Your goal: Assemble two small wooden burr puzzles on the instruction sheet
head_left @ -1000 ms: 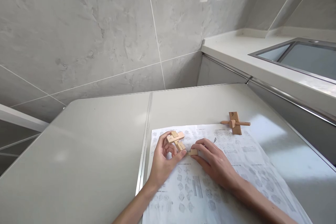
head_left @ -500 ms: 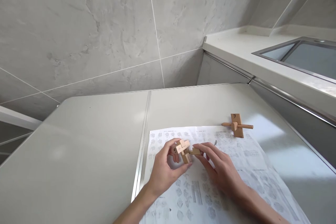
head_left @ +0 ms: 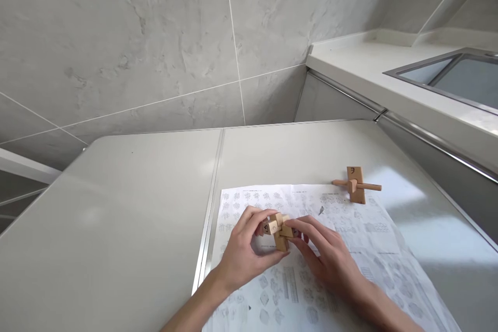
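Between finger and thumb, my left hand (head_left: 241, 249) grips a partly joined wooden burr puzzle (head_left: 280, 242) made of interlocking notched bars. Dark pen marks show on some of its end faces. From the right side my right hand (head_left: 329, 251) pinches a wooden puzzle piece (head_left: 288, 231) that sits against the joined bars. Fingers hide how deep this piece goes in. Both hands are over a printed paper sheet (head_left: 272, 270) covered with rows of puzzle drawings.
A second wooden assembly (head_left: 356, 194), a marked flat block crossed by a pointed rod, rests at the sheet's far right edge. A small grey scrap (head_left: 321, 210) lies on the paper. The pale table (head_left: 116, 228) has a metal seam. A counter with a sink (head_left: 462, 75) stands right.
The piece in my right hand has moved left against the joined bars, closing the gap between them. My left hand has turned the puzzle. The view has shifted slightly.
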### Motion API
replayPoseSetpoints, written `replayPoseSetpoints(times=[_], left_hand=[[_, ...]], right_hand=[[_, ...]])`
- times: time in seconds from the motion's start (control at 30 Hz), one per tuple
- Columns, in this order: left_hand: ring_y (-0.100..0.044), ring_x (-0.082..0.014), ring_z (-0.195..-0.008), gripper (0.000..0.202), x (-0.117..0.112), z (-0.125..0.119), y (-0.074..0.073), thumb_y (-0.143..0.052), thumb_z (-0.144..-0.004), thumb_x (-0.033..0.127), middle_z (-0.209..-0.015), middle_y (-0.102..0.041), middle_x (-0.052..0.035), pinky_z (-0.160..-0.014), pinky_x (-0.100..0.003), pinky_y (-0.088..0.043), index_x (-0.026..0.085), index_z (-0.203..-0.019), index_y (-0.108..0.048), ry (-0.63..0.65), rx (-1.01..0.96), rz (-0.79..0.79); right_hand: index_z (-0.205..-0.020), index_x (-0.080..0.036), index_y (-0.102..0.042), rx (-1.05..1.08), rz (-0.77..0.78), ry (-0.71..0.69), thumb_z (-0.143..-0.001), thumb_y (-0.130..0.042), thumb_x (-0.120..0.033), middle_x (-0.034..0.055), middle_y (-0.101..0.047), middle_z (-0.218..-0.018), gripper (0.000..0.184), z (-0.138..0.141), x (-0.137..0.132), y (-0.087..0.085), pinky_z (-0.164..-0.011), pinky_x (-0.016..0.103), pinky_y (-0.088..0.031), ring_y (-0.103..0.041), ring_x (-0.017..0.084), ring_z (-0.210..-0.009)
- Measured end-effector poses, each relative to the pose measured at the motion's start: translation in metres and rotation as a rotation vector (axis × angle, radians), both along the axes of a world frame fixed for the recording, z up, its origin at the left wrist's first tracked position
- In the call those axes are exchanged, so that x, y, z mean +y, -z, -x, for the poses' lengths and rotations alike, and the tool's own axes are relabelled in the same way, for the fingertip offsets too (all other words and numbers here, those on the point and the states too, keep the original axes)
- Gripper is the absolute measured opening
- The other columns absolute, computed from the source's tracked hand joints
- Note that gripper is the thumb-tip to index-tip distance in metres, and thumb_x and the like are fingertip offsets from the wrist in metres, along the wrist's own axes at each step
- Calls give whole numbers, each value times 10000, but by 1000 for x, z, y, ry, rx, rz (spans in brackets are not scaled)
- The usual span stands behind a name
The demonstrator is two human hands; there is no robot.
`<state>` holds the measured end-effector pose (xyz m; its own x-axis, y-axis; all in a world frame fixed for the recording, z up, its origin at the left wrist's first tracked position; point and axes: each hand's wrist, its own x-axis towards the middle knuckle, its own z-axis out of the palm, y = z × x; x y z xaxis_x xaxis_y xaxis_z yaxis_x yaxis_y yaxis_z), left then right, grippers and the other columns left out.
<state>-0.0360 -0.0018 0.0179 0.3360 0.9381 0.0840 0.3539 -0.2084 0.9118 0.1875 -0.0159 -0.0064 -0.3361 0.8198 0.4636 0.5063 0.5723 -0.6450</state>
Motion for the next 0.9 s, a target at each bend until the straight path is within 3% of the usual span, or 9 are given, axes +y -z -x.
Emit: replayPoseSetpoints(times=[0.17,0.37,0.5,0.63,0.8,0.9], left_hand=[[-682,-269,-1068,604,0,1,1,-932,-829,291,-1256,-699,-68,-877,-384,-577,368,-1371,-677,47,-16,-13],[-678,-236,-929,626,0,3,0,-960,-804,344,-1174,-732,-64,-818,-364,-579,345,-1363,-678,52,-80,77],[-651,-210,-862,668,1,4,-5,-998,-748,362,-1152,-714,-66,-806,-355,-584,330,-1346,-703,50,-219,197],[-631,-192,-855,698,0,5,-6,-1016,-724,352,-1157,-683,-55,-839,-359,-589,349,-1351,-709,89,-320,289],[-624,-202,-912,718,1,6,-3,-1029,-698,331,-1168,-644,-47,-911,-389,-588,387,-1344,-722,115,-324,297],[-612,-184,-874,747,1,7,-1,-1035,-685,337,-1196,-626,-51,-833,-360,-603,399,-1360,-720,151,-368,366]], right_hand=[[-1376,-285,-598,17,3,-59,-1100,-503,-117,81,-755,-1048,336,0,-1,-4,-636,302,-573,-714,196,-757],[-1389,-280,-585,122,79,-22,-1126,-498,-231,54,-732,-931,281,-1,-5,-2,-640,313,-582,-702,209,-723],[-1342,-258,-598,195,244,54,-1143,-484,-330,39,-739,-887,240,0,-4,-3,-671,307,-587,-725,218,-754],[-1100,-239,-653,245,432,-73,-1165,-430,-410,31,-709,-844,289,2,-1,-8,-639,292,-536,-652,187,-686],[-856,-234,-585,328,689,-179,-1170,-366,-526,6,-619,-713,482,2,0,-18,-612,288,-497,-575,171,-619],[-790,-239,-561,370,828,-216,-1137,-379,-638,15,-633,-672,559,0,0,-23,-631,311,-524,-604,190,-616]])
